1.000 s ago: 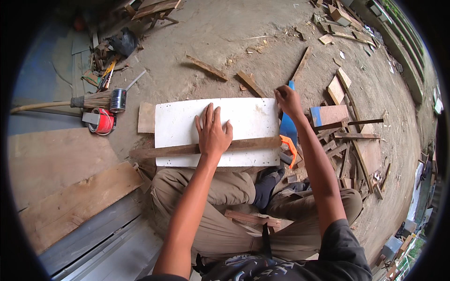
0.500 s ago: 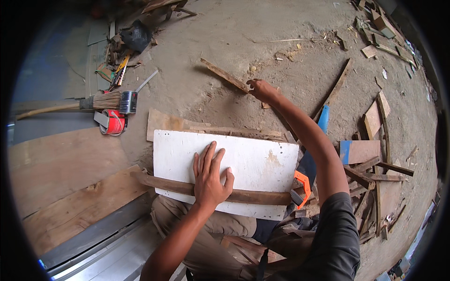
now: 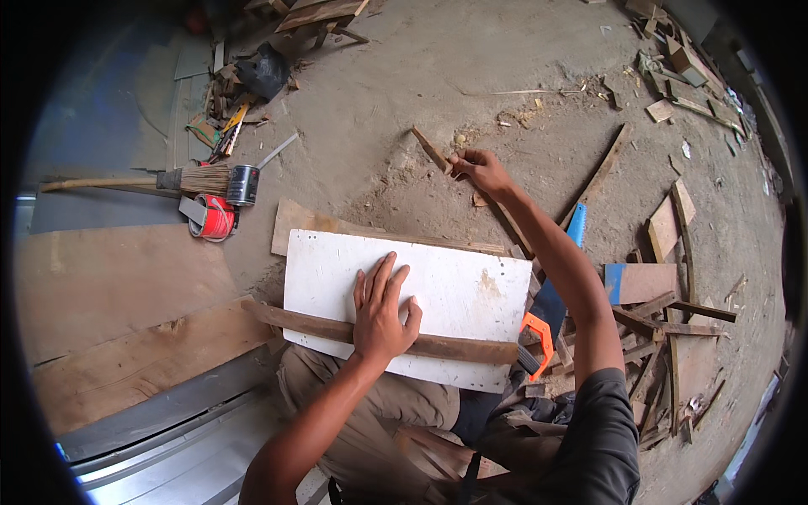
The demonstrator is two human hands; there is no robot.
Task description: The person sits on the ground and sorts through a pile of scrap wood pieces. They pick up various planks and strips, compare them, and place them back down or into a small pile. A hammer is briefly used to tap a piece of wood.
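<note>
White board (image 3: 438, 290) is lying across my lap on the dirt floor (image 3: 379, 101). I am pressing my left hand (image 3: 380, 316), fingers spread flat, on a brown wood strip (image 3: 454, 347) crossing it. I am closing my right hand (image 3: 480, 171) around a thin wood stick (image 3: 430, 149) farther out, near a handsaw (image 3: 551, 307).

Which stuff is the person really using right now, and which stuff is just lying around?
In use:
- left hand pressing the dark wooden strip onto the white board
- right hand gripping a thin wood stick

Lying about:
- handsaw with an orange handle
- broom
- red tin
- wood scraps
</note>
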